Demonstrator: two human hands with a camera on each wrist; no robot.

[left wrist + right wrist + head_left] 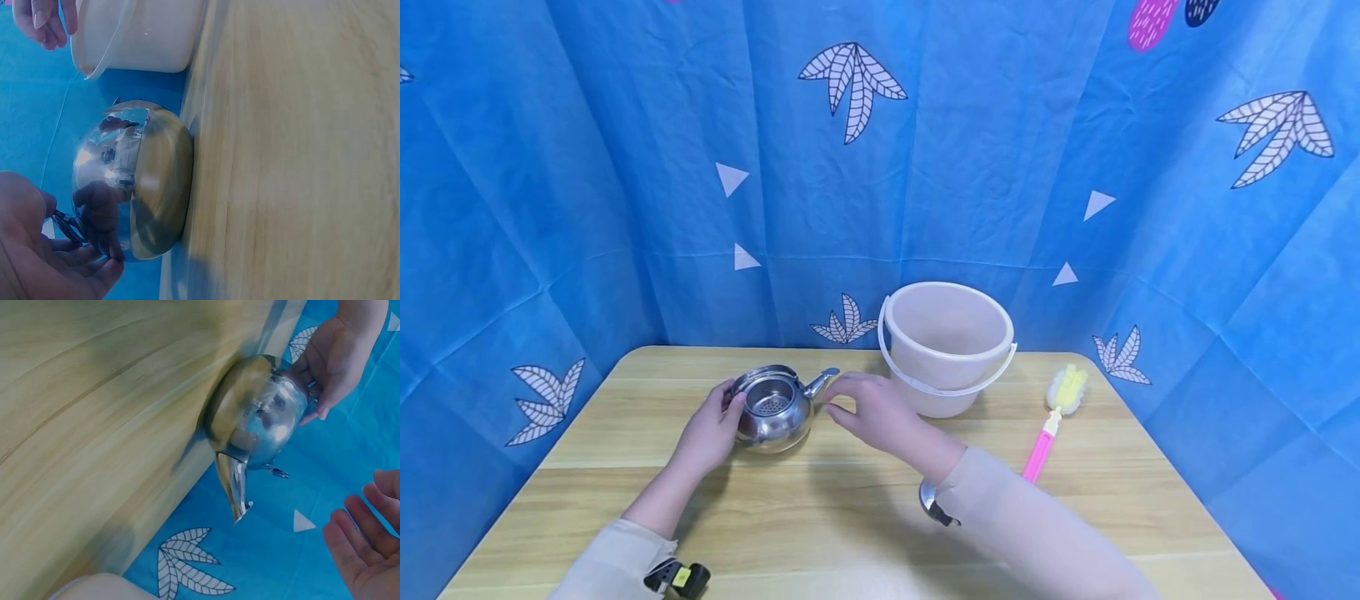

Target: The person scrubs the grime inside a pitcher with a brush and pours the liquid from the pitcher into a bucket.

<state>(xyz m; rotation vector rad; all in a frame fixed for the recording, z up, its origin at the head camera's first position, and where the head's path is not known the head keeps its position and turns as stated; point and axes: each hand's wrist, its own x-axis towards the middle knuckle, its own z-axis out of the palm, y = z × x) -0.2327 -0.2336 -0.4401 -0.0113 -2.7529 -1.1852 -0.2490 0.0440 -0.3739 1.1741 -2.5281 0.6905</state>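
A shiny metal teapot [775,423] stands upright on the table, its top uncovered and a perforated strainer [770,404] visible inside. My left hand [709,429] grips it from the left; in the left wrist view those fingers [94,275] curl against its side. The spout [820,383] points right, toward my right hand [876,412]. That hand hovers just beyond the spout tip with loosely bent fingers and nothing held. In the right wrist view its fingers [353,540] are apart from the teapot [259,412].
A white bucket [951,358] with its handle down stands behind my right hand. On the right lies a sponge brush [1066,390] with a pink handle, partly covered by my sleeve. A round silvery thing with a black part [931,502] shows beside that sleeve. Blue curtains surround the table.
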